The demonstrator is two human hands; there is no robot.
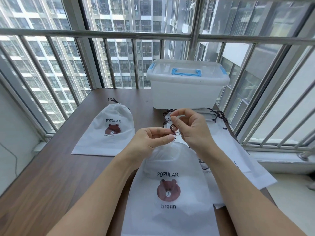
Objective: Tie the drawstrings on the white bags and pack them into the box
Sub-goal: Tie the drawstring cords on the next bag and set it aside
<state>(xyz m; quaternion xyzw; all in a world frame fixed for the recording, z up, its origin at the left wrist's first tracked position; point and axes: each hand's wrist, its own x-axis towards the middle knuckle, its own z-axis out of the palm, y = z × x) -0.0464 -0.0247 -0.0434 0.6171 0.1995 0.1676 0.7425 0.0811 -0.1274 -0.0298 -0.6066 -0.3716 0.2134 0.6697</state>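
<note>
Knotting underway on the near bag, which lies flat on the brown surface w/ its gathered mouth pointing away from us, bear print up. Our left hand pinches one dark loop of the drawstring between thumb and forefinger; our right hand pinches the other part higher up, remaining fingers loosely curled. Cord sits between the two hands, just above the bag mouth; whether the knot has closed yet we cannot tell, strands too thin and partly hidden by fingers. One bag lies apart at left w/ mouth cinched and cord looped at top, prob. done. A pile of further bags lies at right, partly under the near one, their cords tangled near the box. Box stands at far edge of surface, translucent, blue handle, lid on and seemingly clipped, so packing not begun. Risks as we judge them: thin slick cord may slip from either pinch and the loop collapses, meaning restart; pulling unevenly could give a slack knot that opens when the bag is lifted; tugging hard may drag the light bag and disturb the pile beside it, snagging neighbouring cords. Also, lid must come off before any bag goes in; box sits close to the far edge, so a careless push there is worth avoiding.
</note>
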